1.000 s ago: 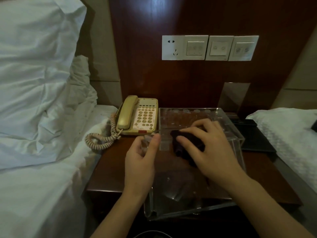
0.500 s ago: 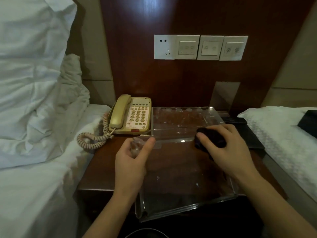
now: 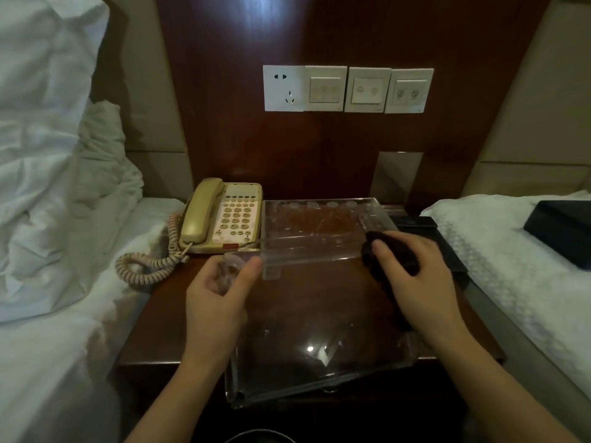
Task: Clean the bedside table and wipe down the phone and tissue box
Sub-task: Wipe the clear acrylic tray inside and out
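Clear box (image 3: 319, 302) on counter (image 3: 160, 324), right of phone (image 3: 224, 215). Left hand (image 3: 217, 302) pinches its near-left wall, likely steadying; right hand (image 3: 415, 279) clenched round dark cloth (image 3: 371, 251) at far-right rim, wiping.

Phone (image 3: 224, 217) — left of tray (image 3: 319, 362)

Beige phone (image 3: 224, 215), dark cloth (image 3: 388, 254), clear tray (image 3: 319, 362)

Phone (image 3: 224, 215) keypad markings seemingly illegible
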The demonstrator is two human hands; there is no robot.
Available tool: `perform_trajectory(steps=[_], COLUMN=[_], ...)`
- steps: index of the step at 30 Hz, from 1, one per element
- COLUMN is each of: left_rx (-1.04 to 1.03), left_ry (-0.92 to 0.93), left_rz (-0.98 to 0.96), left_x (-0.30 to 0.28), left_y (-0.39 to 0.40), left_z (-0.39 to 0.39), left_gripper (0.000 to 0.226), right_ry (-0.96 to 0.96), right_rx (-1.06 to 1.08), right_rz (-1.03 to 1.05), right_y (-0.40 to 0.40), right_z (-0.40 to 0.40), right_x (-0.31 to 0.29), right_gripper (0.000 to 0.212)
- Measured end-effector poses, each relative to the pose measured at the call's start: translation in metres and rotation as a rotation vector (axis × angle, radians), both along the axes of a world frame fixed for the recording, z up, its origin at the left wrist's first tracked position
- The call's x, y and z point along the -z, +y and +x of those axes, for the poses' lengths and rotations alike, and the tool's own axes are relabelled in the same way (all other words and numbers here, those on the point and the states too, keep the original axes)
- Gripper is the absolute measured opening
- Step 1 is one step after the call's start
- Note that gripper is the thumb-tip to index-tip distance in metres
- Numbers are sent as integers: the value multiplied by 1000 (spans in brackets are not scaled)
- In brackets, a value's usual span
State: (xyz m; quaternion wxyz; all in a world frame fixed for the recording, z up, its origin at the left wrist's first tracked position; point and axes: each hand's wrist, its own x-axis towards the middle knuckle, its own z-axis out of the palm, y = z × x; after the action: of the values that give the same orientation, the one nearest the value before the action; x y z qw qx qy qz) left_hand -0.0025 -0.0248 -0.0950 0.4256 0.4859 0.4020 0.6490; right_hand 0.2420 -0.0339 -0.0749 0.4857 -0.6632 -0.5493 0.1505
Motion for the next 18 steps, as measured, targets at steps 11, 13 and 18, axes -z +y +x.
perform_trajectory(steps=[11,13,18], left_rx=[-106,-99,-47], left_ry=[258,237,-115], left_rz=[-255,-330,-524], left_x=[8,8,-1], left_y=[4,-1,2], left_z=[4,5,-8], left_gripper=[62,77,42], right_ry=[473,441,259], right_rx=[-52,-65,-194], right_rz=[141,171,41], right_y=[-6,-10,-21], right_z=[-7,-11,-17], right_x=[-8,-11,-12], right_gripper=[37,36,55])
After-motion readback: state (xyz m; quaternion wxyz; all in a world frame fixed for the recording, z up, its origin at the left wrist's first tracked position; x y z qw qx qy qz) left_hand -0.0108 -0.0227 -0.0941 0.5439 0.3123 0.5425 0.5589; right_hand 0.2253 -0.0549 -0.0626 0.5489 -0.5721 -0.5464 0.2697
